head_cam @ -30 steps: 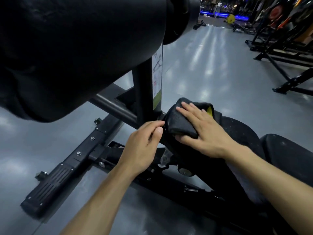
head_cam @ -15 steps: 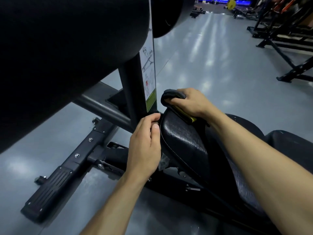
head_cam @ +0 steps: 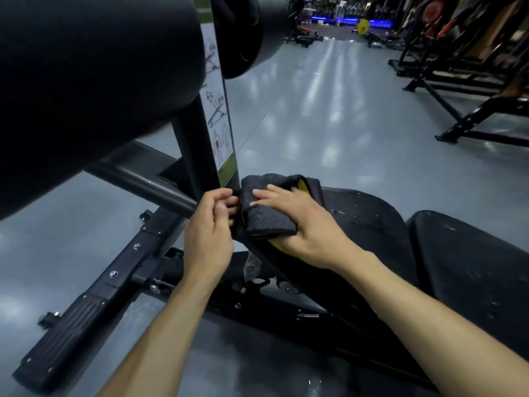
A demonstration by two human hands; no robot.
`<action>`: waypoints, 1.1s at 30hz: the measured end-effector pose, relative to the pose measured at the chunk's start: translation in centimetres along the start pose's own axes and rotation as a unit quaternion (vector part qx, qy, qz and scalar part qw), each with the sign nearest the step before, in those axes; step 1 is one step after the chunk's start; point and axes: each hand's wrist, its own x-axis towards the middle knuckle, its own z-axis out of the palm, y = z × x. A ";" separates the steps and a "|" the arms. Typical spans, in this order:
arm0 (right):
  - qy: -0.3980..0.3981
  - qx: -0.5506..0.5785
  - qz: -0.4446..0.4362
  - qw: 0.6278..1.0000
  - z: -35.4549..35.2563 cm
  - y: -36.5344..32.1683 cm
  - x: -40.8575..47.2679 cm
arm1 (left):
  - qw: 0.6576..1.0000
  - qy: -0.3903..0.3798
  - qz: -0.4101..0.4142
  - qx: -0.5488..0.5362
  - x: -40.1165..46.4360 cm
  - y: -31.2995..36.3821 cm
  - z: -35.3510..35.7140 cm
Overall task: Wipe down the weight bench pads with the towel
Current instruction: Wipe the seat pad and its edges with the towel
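Note:
A dark grey towel point(head_cam: 270, 220) with a yellow underside is folded over the front end of the black seat pad point(head_cam: 369, 224). My right hand point(head_cam: 303, 224) lies flat on the towel and grips it, pressing it onto the pad's nose. My left hand point(head_cam: 210, 233) pinches the pad's front edge just left of the towel, fingers curled around it. A second black pad point(head_cam: 469, 267) sits to the right, speckled with white marks. A large black roller pad point(head_cam: 100, 75) fills the upper left, close overhead.
A black upright post with an instruction sticker point(head_cam: 219, 110) rises just behind my left hand. The bench's steel base rail point(head_cam: 94, 299) runs down to the lower left on the grey floor. Other gym frames point(head_cam: 463, 90) stand at the right and far back.
My right hand has drawn the towel back from the far side of the pad's tip onto its near front face. My left hand stays at the pad's edge.

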 end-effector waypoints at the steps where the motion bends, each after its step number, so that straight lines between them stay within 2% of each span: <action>1: -0.012 -0.020 -0.003 1.000 -0.3 0.6 0.3 | 1.000 -0.001 0.007 0.004 0.0 0.2 0.0; 3: -0.016 -0.042 0.032 0.998 -0.8 1.8 1.8 | 1.000 -0.008 0.019 0.018 -0.3 0.7 -0.1; 7: 0.070 -0.067 0.201 0.975 -1.5 3.1 4.6 | 0.990 -0.049 0.076 0.108 -1.1 1.3 -0.3; 8: 0.079 -0.065 0.205 0.973 -1.2 2.8 4.2 | 0.988 -0.055 0.082 0.114 -1.1 1.3 -0.3; 10: 0.073 -0.049 0.147 0.985 -0.3 1.9 1.1 | 0.985 -0.066 0.099 0.127 -1.1 1.3 -0.3; 12: 0.036 -0.050 0.058 0.996 -0.1 1.4 -3.3 | 0.977 -0.090 0.131 0.145 -0.9 1.2 0.1; 14: 0.003 -0.053 0.032 0.998 -1.3 2.8 -5.6 | 0.966 -0.117 0.159 0.167 -0.6 0.9 0.3; 16: 0.031 -0.046 0.090 0.994 -2.7 4.6 -4.3 | 0.961 -0.129 0.165 0.179 -0.5 0.7 0.4; 18: 0.083 -0.073 0.215 0.970 -3.2 5.5 -1.2 | 0.961 -0.132 0.164 0.178 -0.6 0.9 0.4; 20: 0.107 -0.103 0.274 0.950 -2.7 5.1 1.0 | 0.962 -0.135 0.160 0.175 -0.8 1.1 0.2; 22: 0.109 -0.081 0.219 0.966 -1.6 3.8 -0.1 | 0.962 -0.142 0.155 0.173 -0.8 1.3 0.0; 25: 0.037 -0.058 0.061 0.996 -0.7 1.9 -5.4 | 0.966 -0.142 0.140 0.165 -0.7 1.4 -0.2; 27: 0.002 -0.059 0.037 0.998 -1.9 2.8 -6.6 | 0.967 -0.146 0.129 0.163 -0.7 1.6 -0.4; 29: 0.035 -0.054 0.093 0.994 -2.7 4.0 -4.4 | 0.967 -0.158 0.116 0.163 -0.8 1.9 -0.5; 32: 0.075 -0.108 0.229 0.964 -2.4 3.8 1.8 | 0.968 -0.171 0.088 0.160 -0.9 2.1 -0.7; 33: 0.078 -0.114 0.240 0.961 -2.0 3.3 3.1 | 0.968 -0.176 0.085 0.156 -1.0 2.1 -0.7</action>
